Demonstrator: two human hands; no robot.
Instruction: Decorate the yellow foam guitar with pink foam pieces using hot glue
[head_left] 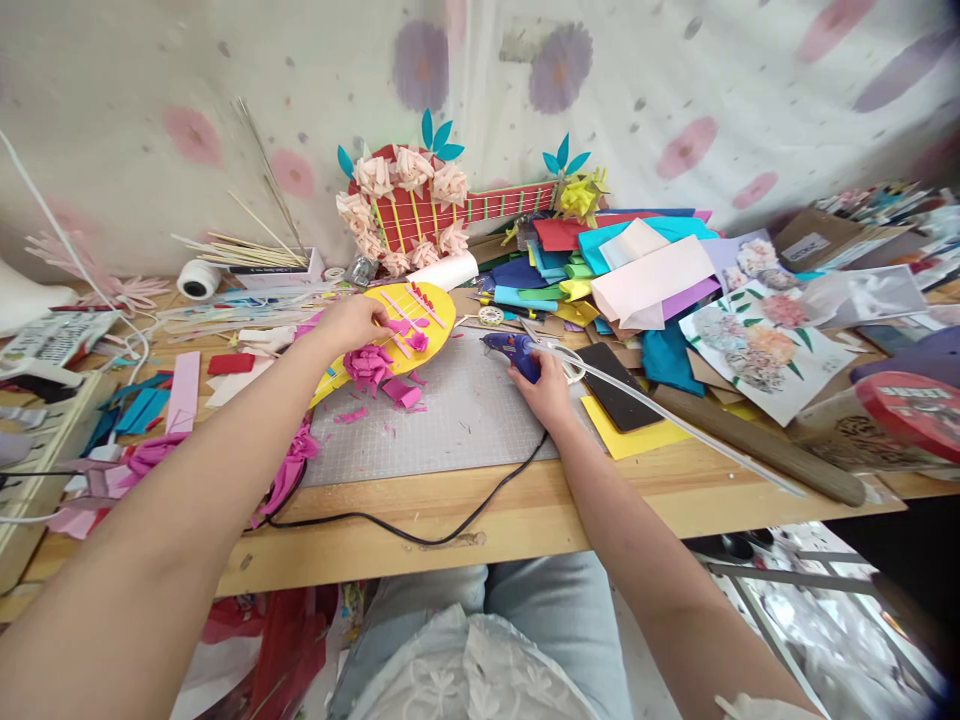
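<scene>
In the head view, a yellow paper guitar [437, 342] with pink strips and strings lies on the grey cutting mat [450, 425]. My left hand [355, 326] is over its left part, fingertips pinched together close to the surface. What they hold, if anything, is too small to make out. A crumpled magenta paper flower [367, 367] sits just below these fingers, with loose magenta scraps [403, 393] beside it. My right hand [546, 388] grips a blue glue gun [517, 350], its nozzle pointing left toward the guitar. A long clear glue stick [675, 405] extends from its rear.
A red paper guitar [495, 207] with pale roses leans at the back. Coloured paper sheets [652, 275] pile up behind the right hand, near a dark phone [619, 385] and a wooden rod [765, 450]. A black cord [420, 540] loops over the table's front edge.
</scene>
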